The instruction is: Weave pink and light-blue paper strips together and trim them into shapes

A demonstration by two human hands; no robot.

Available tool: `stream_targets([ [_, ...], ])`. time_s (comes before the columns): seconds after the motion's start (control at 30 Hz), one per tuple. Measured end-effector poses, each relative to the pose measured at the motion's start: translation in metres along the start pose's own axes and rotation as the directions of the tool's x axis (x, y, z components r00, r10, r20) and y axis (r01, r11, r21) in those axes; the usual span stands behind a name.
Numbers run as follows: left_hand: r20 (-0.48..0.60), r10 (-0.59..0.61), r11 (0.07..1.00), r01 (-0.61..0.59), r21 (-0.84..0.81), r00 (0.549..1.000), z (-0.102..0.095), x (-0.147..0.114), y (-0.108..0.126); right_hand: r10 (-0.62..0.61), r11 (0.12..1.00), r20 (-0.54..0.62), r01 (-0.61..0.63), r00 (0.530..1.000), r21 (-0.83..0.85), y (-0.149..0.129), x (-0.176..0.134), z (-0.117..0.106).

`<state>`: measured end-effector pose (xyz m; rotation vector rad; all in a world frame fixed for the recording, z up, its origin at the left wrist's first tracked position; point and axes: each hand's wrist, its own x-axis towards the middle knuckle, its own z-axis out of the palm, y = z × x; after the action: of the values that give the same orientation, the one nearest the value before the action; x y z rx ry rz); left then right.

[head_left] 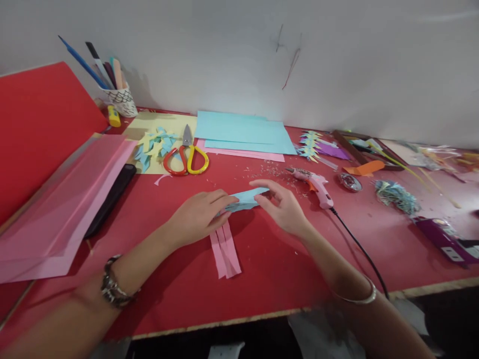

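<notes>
Between my hands, a little above the red table [269,269], is a narrow light-blue paper strip [245,198]. My left hand [204,214] pinches its left end between thumb and fingers. At the other end, my right hand [280,204] grips the strip with the thumb below and the fingers curled over the top. Several pink paper strips [227,252] lie on the table just under my left hand, their upper ends hidden by it. Whether the blue paper is one layer or several I cannot tell.
Beyond my hands lie scissors [187,154], cut leaf-like paper pieces [155,147] and blue sheets [239,129]. A pink glue gun [312,184] with a black cord rests right of my right hand. Pink sheets [48,214] are at left, a purple power strip [447,242] at right.
</notes>
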<state>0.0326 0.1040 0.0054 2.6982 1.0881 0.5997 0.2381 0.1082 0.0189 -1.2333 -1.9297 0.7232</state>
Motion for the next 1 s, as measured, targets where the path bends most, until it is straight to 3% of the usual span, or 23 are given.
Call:
stream_targets([
  [0.17,-0.096,-0.050,0.998,0.054,0.034,0.994,0.002,-0.001,-0.003,0.027,0.998,-0.121,-0.033,0.992,-0.050,0.012,0.005,-0.006],
  [0.33,0.035,-0.167,0.986,0.166,0.031,0.985,0.005,0.000,-0.008,0.016,0.987,-0.173,-0.043,0.985,-0.155,0.016,0.006,-0.010],
  [0.57,0.077,-0.189,0.982,0.190,-0.003,0.979,0.007,-0.001,-0.009,-0.042,0.965,-0.114,0.011,0.993,-0.264,0.017,0.005,-0.016],
  [0.73,0.098,-0.182,0.983,0.185,-0.017,0.978,0.007,-0.002,-0.010,-0.012,0.946,-0.054,-0.006,0.998,-0.324,0.019,0.003,-0.022],
  [1.0,0.085,-0.205,0.977,0.209,-0.043,0.975,0.008,-0.001,-0.011,0.015,0.864,-0.062,-0.044,0.998,-0.501,0.017,0.001,-0.020],
])
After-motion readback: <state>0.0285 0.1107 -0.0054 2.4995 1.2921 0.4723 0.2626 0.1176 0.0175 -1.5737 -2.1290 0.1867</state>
